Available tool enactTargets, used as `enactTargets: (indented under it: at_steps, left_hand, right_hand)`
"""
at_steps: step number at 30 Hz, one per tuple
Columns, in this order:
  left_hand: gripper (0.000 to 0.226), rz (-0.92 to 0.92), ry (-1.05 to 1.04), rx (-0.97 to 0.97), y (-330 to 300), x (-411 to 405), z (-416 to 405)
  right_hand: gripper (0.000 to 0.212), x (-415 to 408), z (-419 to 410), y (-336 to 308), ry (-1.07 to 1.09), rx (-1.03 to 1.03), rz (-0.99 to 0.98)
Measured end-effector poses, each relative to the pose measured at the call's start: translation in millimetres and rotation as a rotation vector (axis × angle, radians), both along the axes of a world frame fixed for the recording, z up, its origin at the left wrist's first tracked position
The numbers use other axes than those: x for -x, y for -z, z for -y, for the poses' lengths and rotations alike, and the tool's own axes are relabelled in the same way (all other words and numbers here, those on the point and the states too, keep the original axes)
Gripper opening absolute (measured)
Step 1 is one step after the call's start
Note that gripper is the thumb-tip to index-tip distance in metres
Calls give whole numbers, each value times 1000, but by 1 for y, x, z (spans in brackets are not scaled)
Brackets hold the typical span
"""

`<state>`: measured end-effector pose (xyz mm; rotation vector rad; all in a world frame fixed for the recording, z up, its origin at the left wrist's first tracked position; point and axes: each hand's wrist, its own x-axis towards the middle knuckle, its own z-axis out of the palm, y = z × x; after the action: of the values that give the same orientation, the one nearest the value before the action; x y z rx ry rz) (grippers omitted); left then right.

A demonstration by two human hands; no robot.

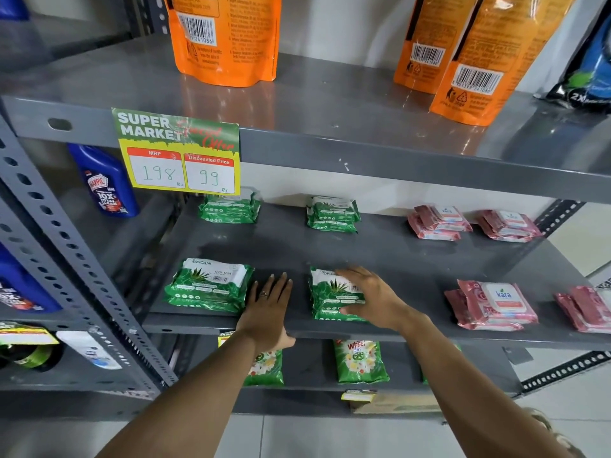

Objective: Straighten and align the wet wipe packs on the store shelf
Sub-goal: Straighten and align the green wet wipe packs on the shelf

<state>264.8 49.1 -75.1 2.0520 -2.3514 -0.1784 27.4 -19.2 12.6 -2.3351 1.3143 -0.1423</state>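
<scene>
Your two forearms reach up from the bottom of the view to the grey middle shelf [413, 256]. Your left hand [269, 304] lies flat and spread on bare shelf, holding nothing, its little-finger edge just beside the front-left green stack of wipe packs [208, 284]. Your right hand [370, 297] rests palm-down with fingers spread on the front-middle green stack [327, 292], covering its right half; whether it grips the pack cannot be told. Both front green stacks lie flat, long axis running left to right, labels facing up with the printed tops toward the back wall; the left one is turned slightly. Two more green stacks [332, 214] sit at the back, the left partly hidden behind a price sign [178, 153]. Pink packs [492, 305] lie to the right, the farthest cut off by the frame edge.
</scene>
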Motion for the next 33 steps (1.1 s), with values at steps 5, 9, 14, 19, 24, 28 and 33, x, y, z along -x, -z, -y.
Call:
enactTargets:
  at_steps: [5, 9, 14, 19, 24, 28, 33]
  left_hand:
    - [116, -8, -12, -14, -1, 1, 0]
    - [117, -24, -9, -8, -1, 2, 1]
    - [116, -36, -7, -1, -2, 1, 1]
    - [117, -39, -8, 4, 0, 2, -1]
    - [122, -25, -13, 34, 1, 2, 0]
    - [122, -32, -31, 30, 3, 0, 0]
    - [122, -26, -21, 23, 3, 1, 1]
  right_hand:
    - [83, 3, -3, 2, -14, 25, 23]
    - [82, 5, -8, 3, -4, 46, 36]
    - [81, 4, -13, 1, 16, 57, 51]
    - [86, 6, -13, -3, -4, -20, 59]
    - [68, 17, -4, -30, 176, -28, 290]
    - [60, 22, 3, -36, 163, -43, 252]
    - [70, 23, 1, -27, 95, -178, 177]
